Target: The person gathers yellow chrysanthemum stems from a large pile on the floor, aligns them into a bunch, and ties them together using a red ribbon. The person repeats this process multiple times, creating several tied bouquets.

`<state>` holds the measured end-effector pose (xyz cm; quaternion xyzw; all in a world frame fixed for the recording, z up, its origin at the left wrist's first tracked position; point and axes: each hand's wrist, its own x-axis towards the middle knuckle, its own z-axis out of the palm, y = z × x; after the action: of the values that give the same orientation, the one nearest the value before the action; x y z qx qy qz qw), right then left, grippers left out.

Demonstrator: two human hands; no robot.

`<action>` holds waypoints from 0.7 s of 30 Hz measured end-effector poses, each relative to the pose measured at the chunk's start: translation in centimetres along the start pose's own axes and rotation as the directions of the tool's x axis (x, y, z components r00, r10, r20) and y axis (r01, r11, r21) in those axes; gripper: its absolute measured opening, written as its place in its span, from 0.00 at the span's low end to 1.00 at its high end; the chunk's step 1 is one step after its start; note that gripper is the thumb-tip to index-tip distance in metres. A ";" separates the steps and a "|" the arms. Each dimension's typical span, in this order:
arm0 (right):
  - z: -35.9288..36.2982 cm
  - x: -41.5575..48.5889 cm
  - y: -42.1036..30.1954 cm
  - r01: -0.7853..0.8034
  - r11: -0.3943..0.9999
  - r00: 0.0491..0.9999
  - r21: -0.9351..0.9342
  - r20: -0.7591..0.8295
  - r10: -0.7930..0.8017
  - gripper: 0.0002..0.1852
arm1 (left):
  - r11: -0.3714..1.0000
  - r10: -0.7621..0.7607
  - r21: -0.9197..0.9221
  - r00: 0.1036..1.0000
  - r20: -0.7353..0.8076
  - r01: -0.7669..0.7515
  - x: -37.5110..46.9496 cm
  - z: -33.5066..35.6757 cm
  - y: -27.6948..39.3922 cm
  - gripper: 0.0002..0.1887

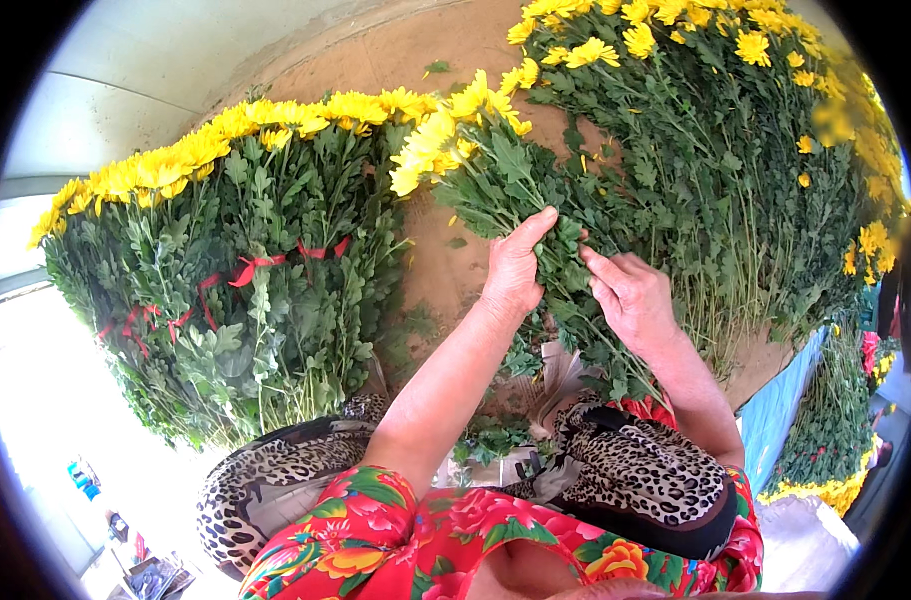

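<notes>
My left hand [517,262] is wrapped around the stems of a bunch of yellow chrysanthemums [493,180], held tilted with the blooms to the upper left. The thumb lies along the top of the leaves. Beside it, my right hand [629,296] touches the same bunch at its leafy lower part, fingers bent; its fingertips are partly hidden by leaves, so whether it grips a stem I cannot tell. The lower stems run down toward my right knee. Red ribbons [256,268] circle tied bunches in the left-hand row of chrysanthemums [238,330].
A large heap of loose yellow chrysanthemums [695,165] covers the right of the brown work surface [444,259]. Fallen leaves [489,439] lie between my legs in leopard-print trousers [650,469]. More flower bunches [823,427] stand lower right, past a blue sheet [782,405].
</notes>
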<state>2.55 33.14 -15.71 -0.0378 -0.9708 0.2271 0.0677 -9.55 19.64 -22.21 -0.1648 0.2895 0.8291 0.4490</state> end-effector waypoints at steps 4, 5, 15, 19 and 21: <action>-5.8 2.0 -2.4 0.020 0.991 0.958 0.132 -0.286 0.019 0.12 | 0.992 0.007 0.127 1.000 0.026 -0.010 -1.8 3.1 -0.7 0.16; -7.4 2.8 -3.8 0.048 0.987 0.940 0.155 -0.342 0.008 0.14 | 0.986 0.086 0.137 0.995 0.052 -0.093 -2.5 4.0 -1.4 0.17; -18.8 -0.4 -9.5 0.112 0.827 0.945 0.551 -0.318 0.083 0.13 | 0.917 0.243 0.226 0.910 0.335 -0.328 -12.2 13.6 -5.8 0.25; -22.2 -5.0 -11.5 0.306 0.668 0.896 0.678 -0.443 0.040 0.08 | 0.944 0.174 0.186 0.888 0.426 -0.274 -17.2 16.9 -5.1 0.22; -23.6 -7.4 -12.7 0.372 0.670 0.873 0.643 -0.487 -0.018 0.08 | 0.922 0.174 0.243 0.883 0.436 -0.302 -18.6 18.1 -4.9 0.19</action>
<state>12.83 31.31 10.06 0.0485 -0.7594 0.5648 0.3194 4.39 20.99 0.13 0.1194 0.3322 0.8397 0.4126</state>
